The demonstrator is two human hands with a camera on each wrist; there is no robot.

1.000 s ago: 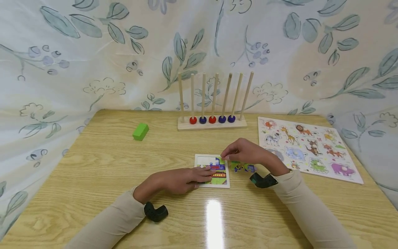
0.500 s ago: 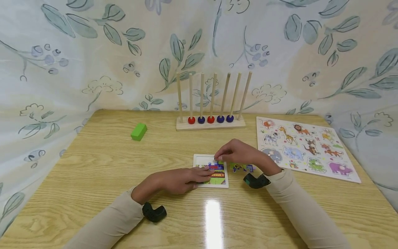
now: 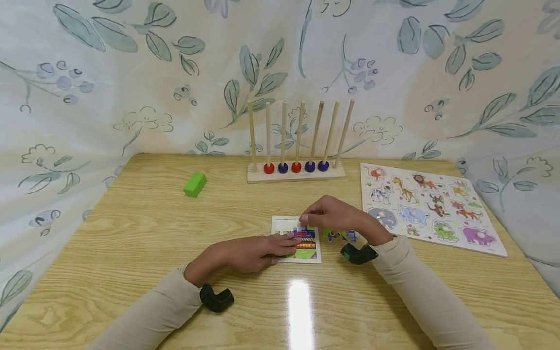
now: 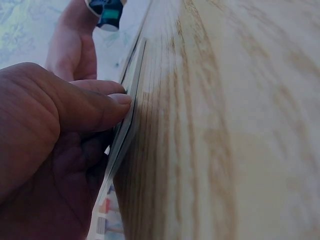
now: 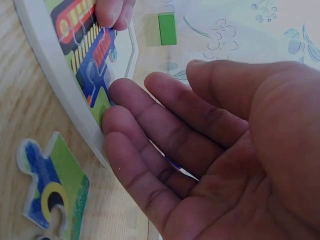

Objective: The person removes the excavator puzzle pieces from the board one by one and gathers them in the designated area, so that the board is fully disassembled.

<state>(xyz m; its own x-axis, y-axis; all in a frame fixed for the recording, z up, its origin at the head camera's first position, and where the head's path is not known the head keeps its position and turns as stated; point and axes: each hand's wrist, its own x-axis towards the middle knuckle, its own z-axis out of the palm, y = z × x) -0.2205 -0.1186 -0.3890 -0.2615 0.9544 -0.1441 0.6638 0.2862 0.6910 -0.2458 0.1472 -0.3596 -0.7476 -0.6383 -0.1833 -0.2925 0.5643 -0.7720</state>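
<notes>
A jigsaw puzzle of a colourful train sits in a white-rimmed tray [image 3: 302,261] on the table. My left hand [image 3: 251,253] lies across the tray's left part, fingers straight over the pieces; in the left wrist view its thumb [image 4: 117,105] touches the tray edge. At the upper right corner of the tray, my right hand [image 3: 339,214] touches a green and blue piece [image 5: 100,102] with its fingertips. Its thumb [image 5: 225,85] stands apart from the fingers in the right wrist view. Loose jigsaw pieces [image 5: 67,182] lie just right of the tray, partly below the right hand.
Behind the tray stands a wooden peg rack [image 3: 297,176] with red and blue beads on its pegs. A green block [image 3: 194,184] lies at back left. An animal puzzle board [image 3: 430,211] is at right, near the right forearm. Leaf-patterned cloth [image 3: 280,58] hangs behind the table.
My right hand has moved left from the tray's right edge onto its upper right corner, then stays nearly still. The left hand keeps its place on the puzzle.
</notes>
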